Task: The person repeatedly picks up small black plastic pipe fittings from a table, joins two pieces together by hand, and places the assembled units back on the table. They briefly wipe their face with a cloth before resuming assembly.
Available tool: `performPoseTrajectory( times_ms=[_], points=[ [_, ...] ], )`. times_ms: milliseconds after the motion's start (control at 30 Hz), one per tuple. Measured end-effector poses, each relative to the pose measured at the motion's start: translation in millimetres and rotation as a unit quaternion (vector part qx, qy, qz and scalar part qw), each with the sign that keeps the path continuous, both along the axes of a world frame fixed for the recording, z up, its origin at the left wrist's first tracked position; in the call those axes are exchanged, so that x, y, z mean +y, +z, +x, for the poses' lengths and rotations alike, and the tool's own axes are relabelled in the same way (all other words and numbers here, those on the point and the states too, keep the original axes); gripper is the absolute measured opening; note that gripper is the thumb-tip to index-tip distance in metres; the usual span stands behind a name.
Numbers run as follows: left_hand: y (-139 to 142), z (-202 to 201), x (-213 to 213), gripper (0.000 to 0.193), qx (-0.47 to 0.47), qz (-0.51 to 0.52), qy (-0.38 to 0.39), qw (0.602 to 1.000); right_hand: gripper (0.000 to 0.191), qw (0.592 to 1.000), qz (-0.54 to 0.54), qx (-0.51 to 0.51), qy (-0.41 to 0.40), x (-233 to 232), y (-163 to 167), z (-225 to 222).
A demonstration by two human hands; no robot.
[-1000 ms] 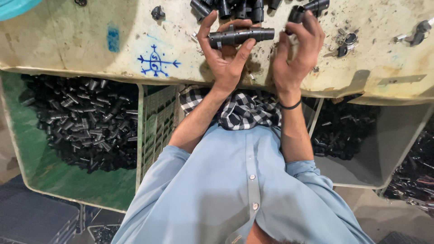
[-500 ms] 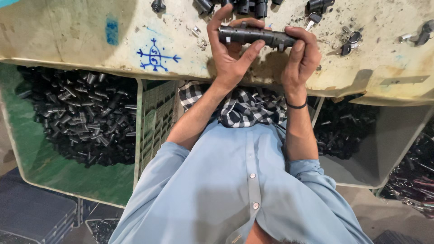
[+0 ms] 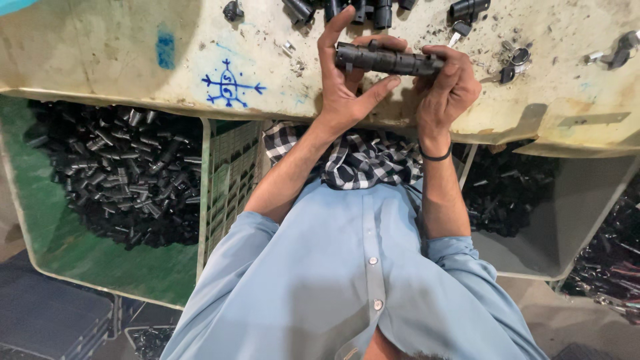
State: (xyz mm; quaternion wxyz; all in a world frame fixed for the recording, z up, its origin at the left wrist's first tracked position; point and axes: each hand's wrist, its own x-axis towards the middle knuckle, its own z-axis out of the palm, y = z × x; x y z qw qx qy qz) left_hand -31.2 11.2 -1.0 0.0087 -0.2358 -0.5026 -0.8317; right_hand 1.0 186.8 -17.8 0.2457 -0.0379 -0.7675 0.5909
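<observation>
**Dark metal cylinder held between both hands over the bench**

Because the view looks straight down the person's front, the nearest thing is the light blue buttoned shirt (image 3: 360,280), and beyond it a black-and-white checked cloth (image 3: 360,160) lying under the forearms. To the left, below the bench edge, a green plastic bin (image 3: 60,253) holds a heap of short black metal tubes (image 3: 113,173); a grey bin (image 3: 567,220) of similar parts sits to the right. Further out, over the worn cream-painted workbench (image 3: 100,53), the left hand (image 3: 343,90) is curled about one end of a dark grey ribbed metal cylinder (image 3: 390,60), thumb below and fingers behind it. The right hand (image 3: 450,90) is clamped over the other end. The cylinder lies level, just above the bench. It looks stiff and fairly heavy for its size, possibly oily and so slippery; the ribs give purchase, and a grip at both ends seems steadiest. Farthest away, loose black fittings (image 3: 373,10) and small keys (image 3: 517,60) are scattered on the bench.
</observation>
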Motion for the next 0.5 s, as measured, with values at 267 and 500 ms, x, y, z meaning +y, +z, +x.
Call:
performPoseTrajectory(
  times_ms=[267,500],
  points=[
    [8,2,-6,0.094,-0.016,0.021,0.007,1.000,0.038,0.992,0.089,0.077,0.033,-18,22,10],
    [27,62,-104,0.094,-0.080,0.039,0.118,0.989,0.031,0.954,0.095,0.205,0.198,-108,62,17]
  ],
)
